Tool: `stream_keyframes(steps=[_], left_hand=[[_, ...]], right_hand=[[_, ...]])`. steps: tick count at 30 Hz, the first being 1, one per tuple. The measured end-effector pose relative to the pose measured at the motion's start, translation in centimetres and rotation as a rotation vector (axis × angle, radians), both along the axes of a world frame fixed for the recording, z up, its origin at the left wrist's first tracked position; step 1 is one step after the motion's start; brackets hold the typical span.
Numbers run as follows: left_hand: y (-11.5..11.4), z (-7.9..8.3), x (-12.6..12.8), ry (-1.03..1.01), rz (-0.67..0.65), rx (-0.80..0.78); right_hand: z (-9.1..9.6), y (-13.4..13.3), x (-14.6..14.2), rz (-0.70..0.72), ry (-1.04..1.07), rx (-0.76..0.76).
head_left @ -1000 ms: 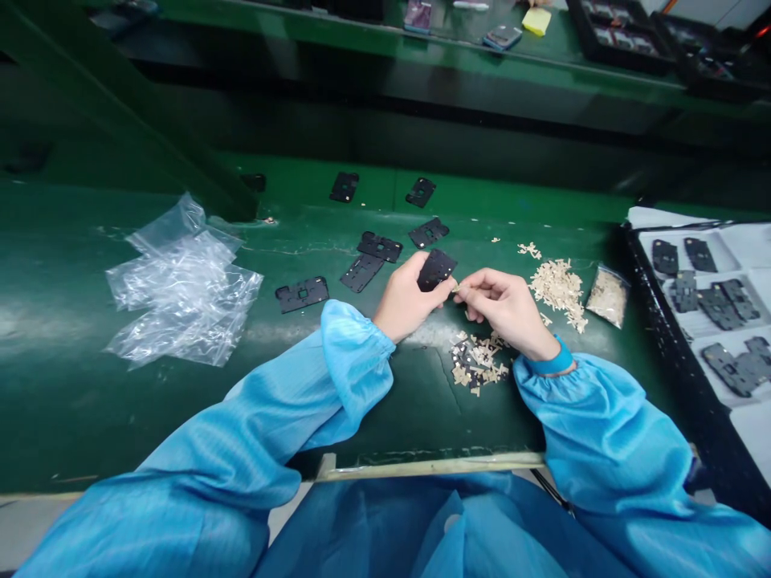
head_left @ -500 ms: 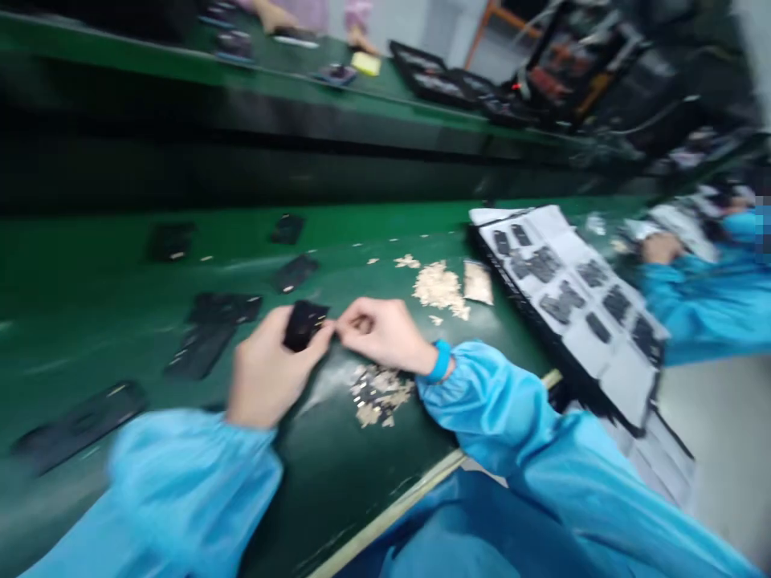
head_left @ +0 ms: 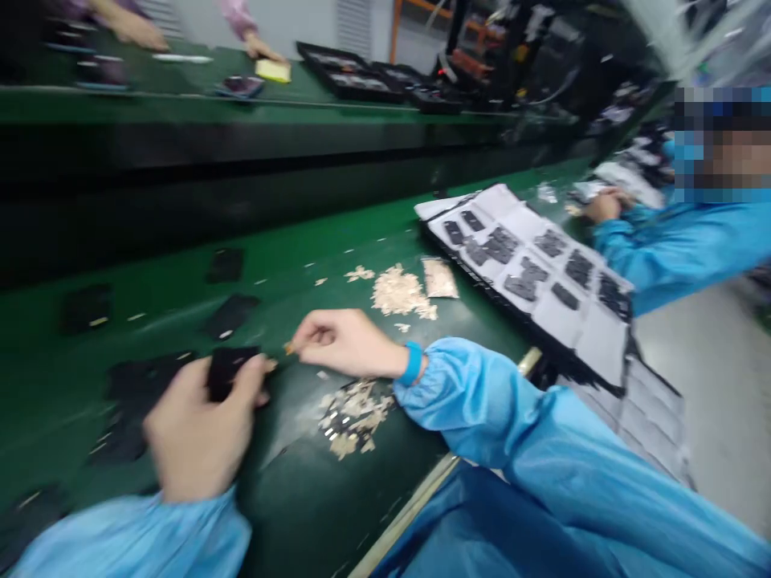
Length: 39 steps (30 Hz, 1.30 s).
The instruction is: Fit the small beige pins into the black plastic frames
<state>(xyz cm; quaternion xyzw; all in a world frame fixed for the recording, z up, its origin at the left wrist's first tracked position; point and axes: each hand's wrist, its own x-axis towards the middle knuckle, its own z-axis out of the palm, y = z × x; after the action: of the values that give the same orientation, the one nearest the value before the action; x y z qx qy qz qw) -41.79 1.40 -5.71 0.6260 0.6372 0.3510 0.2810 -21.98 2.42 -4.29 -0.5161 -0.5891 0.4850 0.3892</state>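
My left hand point(head_left: 196, 429) grips a small black flat part point(head_left: 227, 371) above the green bench point(head_left: 301, 482). A little to its right, my right hand point(head_left: 343, 343) is pinched shut on a tiny tan piece point(head_left: 290, 348); the two hands are slightly apart. Just below my right wrist lies a heap of tan and grey scraps point(head_left: 352, 413). Further back on the bench is a pile of tan pieces point(head_left: 398, 293), and a small clear bag of them point(head_left: 439, 278) lies beside it.
Several black parts point(head_left: 232, 315) lie blurred on the bench to the left. A black tray point(head_left: 542, 281) with white sheets and dark parts stands at the right. A co-worker in a blue coat point(head_left: 680, 241) works beyond it. Other hands point(head_left: 129, 28) reach over the far bench.
The view has swung right, bringing a co-worker into sight. My hands, together before, have drawn apart; the left dropped lower with the black part, and the right now pinches a tan piece.
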Motion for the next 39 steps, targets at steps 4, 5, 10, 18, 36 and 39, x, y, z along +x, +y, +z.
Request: stream_keyframes(steps=[4,5,10,18,36,39], left_hand=[[0.0,1.1,1.3,-0.115,-0.039,0.049],[0.1,0.9,1.3,-0.181,-0.059,0.029],[0.0,-0.4,1.1,-0.402,-0.171,-0.069],[0.1,-0.4,1.1,-0.394,-0.206,-0.04],[0.0,-0.3,1.1,-0.368,-0.17,-0.041],[0.0,-0.3,1.1,-0.38,-0.178,-0.04]], right_hand=[[0.1,-0.9,0.0,0.059,0.045,-0.013],[0.0,-0.8,0.1,0.041,-0.024,0.006],[0.2,-0.6,0.2,0.081,-0.127,0.026],[1.1,-1.4,-0.2,0.048,-0.257,0.081],[0.3,-2.1,-0.4,0.09,-0.563,0.625],[0.4,-1.7,-0.2,0.052,-0.543,0.585]])
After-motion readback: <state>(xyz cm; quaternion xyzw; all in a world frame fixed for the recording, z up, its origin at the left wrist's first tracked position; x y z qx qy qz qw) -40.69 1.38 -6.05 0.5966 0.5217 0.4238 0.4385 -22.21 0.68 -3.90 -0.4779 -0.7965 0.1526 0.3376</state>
